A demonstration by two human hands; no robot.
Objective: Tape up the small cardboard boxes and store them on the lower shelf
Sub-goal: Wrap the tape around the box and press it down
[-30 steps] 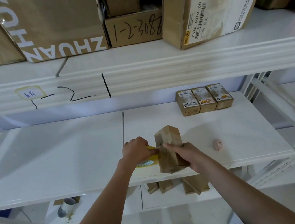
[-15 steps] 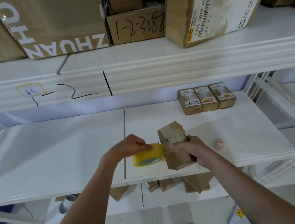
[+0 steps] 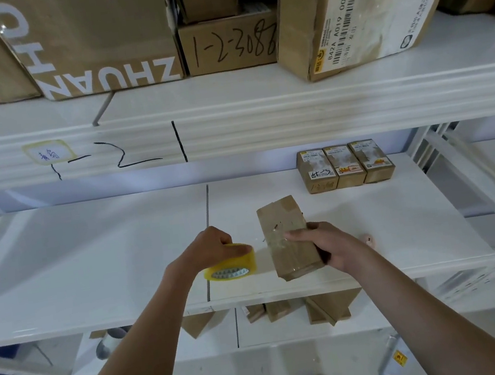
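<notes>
Two hands at work over the middle shelf point(image 3: 122, 252), which serves as landmark for all entries below.

Item one — small cardboard box point(image 3: 288, 237): plain brown, oblong, held above the front part of the middle shelf, its long axis running away from the person and its far end raised. Clear tape shows glossy across its upper face. Right hand point(image 3: 328, 247) grips it from the right side, thumb laid across the top over the tape, fingers wrapped behind and under.

Item two — roll of yellow tape point(image 3: 231, 264): held over the front of the middle shelf, just left of the box and not touching it, core facing the person. Left hand point(image 3: 213, 249) clasps it from above, fingers curled over the roll. Whether a strand of tape joins roll and box cannot be told.

Item three — three small labelled boxes point(image 3: 345, 165): standing side by side, touching, at the rear right of the middle shelf, well apart from both hands.

Item four — small pinkish round object point(image 3: 368, 238): lying on the middle shelf, just right of the right wrist, partly hidden.

Item five — large cartons point(image 3: 97, 36): ranged along the shelf above the middle shelf, one marked by hand "1-2-3088".

Item six — several brown boxes point(image 3: 289, 310): on the lower shelf point(image 3: 292, 332) beneath the middle shelf's front edge, only partly visible.
</notes>
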